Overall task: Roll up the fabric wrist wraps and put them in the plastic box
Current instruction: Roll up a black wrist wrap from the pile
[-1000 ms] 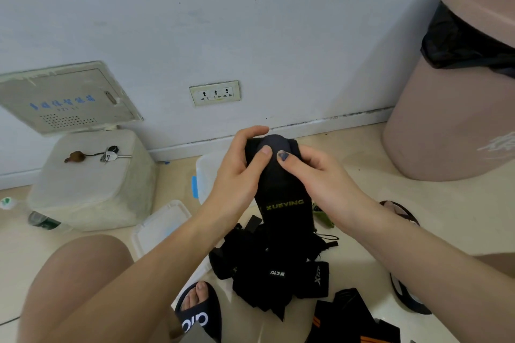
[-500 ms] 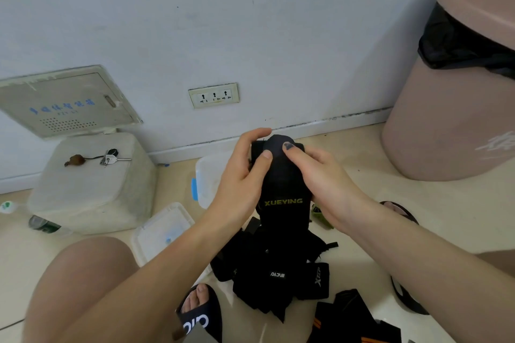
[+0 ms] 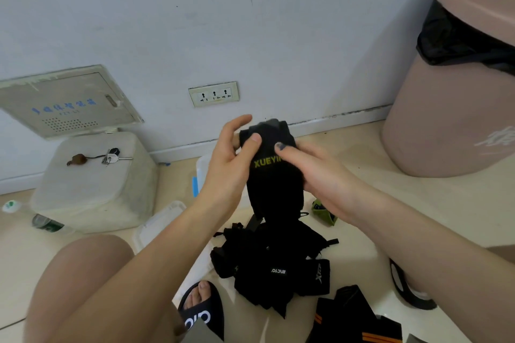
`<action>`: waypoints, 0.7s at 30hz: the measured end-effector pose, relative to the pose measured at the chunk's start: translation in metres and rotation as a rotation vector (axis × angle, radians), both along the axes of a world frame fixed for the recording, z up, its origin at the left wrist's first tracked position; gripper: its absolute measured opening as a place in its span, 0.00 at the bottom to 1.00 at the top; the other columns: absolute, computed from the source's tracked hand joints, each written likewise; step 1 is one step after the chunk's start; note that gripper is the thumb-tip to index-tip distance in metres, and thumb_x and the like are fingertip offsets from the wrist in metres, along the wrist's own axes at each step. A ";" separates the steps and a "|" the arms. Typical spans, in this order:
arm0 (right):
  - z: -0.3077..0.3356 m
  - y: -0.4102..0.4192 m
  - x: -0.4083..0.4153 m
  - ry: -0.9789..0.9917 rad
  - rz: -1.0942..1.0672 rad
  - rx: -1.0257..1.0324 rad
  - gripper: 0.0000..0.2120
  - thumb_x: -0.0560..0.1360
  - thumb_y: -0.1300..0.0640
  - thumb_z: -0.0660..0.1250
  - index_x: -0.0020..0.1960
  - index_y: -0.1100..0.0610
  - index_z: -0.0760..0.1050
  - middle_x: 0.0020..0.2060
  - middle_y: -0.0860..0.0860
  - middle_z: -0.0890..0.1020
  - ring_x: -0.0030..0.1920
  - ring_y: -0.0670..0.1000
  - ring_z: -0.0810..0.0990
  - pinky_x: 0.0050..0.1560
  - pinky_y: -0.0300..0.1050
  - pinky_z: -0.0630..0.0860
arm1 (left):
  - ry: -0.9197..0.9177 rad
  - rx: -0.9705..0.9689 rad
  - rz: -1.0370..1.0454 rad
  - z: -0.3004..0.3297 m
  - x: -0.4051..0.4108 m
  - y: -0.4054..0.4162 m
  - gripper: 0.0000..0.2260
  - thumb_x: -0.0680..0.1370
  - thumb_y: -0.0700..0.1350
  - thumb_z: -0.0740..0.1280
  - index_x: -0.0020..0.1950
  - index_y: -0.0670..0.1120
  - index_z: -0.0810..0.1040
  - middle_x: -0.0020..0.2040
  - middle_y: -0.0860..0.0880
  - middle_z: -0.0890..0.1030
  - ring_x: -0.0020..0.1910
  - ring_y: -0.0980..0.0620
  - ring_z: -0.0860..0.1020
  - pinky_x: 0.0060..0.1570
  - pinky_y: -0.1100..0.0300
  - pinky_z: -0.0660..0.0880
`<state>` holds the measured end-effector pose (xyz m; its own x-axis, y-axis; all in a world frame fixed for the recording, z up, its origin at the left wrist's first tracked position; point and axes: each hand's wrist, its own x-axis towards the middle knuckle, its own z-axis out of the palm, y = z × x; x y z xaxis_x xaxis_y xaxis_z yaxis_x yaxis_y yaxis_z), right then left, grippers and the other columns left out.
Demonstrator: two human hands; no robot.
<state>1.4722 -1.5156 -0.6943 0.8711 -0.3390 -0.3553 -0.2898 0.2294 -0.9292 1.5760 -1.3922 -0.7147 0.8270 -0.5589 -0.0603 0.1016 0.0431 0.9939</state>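
Observation:
A black wrist wrap [image 3: 274, 186] with yellow lettering hangs upright in front of me, its top end rolled over. My left hand [image 3: 232, 164] pinches the rolled top from the left, thumb on the front. My right hand [image 3: 315, 170] grips it from the right, thumb pressing the front near the lettering. Below lies a heap of black wraps [image 3: 271, 264] on the floor. The clear plastic box [image 3: 201, 172] sits behind my hands, mostly hidden. Its lid [image 3: 156, 227] lies to the left.
A pink bin [image 3: 457, 108] with a black liner stands at the right. A white block [image 3: 92, 181] with keys sits at the left by the wall. A black and orange wrap [image 3: 356, 320] lies bottom right. My slippered foot [image 3: 202, 312] is below the heap.
The roll at the top of the wrap has grown, and the yellow lettering has risen closer to my thumbs. Both hands kept their hold.

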 end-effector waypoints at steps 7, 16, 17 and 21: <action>0.004 -0.008 0.003 -0.123 -0.194 0.081 0.10 0.84 0.57 0.65 0.60 0.57 0.82 0.50 0.53 0.88 0.50 0.51 0.88 0.49 0.46 0.84 | -0.060 0.158 -0.135 -0.001 -0.012 0.002 0.21 0.85 0.52 0.62 0.77 0.59 0.63 0.59 0.58 0.80 0.53 0.68 0.80 0.50 0.73 0.74; 0.013 -0.026 0.005 -0.235 -0.283 0.280 0.14 0.84 0.56 0.63 0.64 0.63 0.79 0.57 0.58 0.86 0.56 0.54 0.86 0.54 0.49 0.83 | -0.111 0.270 -0.286 -0.008 -0.025 0.002 0.14 0.84 0.45 0.66 0.67 0.58 0.73 0.62 0.58 0.82 0.63 0.60 0.80 0.68 0.53 0.75; 0.013 -0.025 0.005 -0.218 -0.238 0.253 0.14 0.84 0.55 0.63 0.64 0.62 0.79 0.58 0.58 0.86 0.57 0.54 0.85 0.57 0.50 0.83 | -0.089 0.229 -0.268 -0.006 -0.025 0.001 0.13 0.84 0.44 0.65 0.67 0.58 0.74 0.62 0.57 0.83 0.63 0.58 0.80 0.67 0.51 0.76; 0.004 -0.013 0.001 -0.051 -0.068 0.074 0.12 0.82 0.53 0.66 0.64 0.55 0.80 0.56 0.54 0.87 0.55 0.52 0.86 0.57 0.48 0.82 | 0.110 0.064 -0.183 0.002 -0.016 -0.003 0.13 0.86 0.44 0.61 0.70 0.47 0.77 0.61 0.47 0.85 0.62 0.48 0.83 0.62 0.50 0.79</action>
